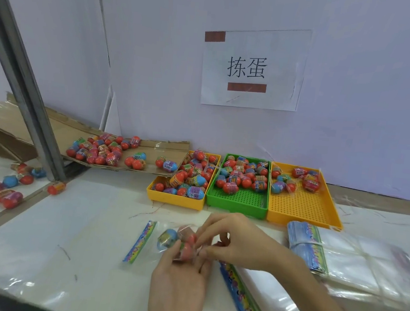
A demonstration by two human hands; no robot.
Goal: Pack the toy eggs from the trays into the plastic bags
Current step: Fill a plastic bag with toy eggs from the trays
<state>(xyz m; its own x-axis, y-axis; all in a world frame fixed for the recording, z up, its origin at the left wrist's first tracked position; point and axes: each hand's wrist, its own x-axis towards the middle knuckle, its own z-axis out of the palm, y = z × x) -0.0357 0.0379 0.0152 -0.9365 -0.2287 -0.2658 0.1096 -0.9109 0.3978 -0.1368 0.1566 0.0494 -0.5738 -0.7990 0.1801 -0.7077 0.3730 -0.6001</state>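
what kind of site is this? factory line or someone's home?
Most likely a small packing or sorting workstation, not a home. A printed sign is taped to the partition, three perforated trays hold wrapped toy eggs, and a banded stack of plastic bags lies on the table.

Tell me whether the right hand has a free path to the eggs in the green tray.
Probably yes: nothing stands between the right hand and the open-topped green tray, but it is busy holding the bag of eggs.
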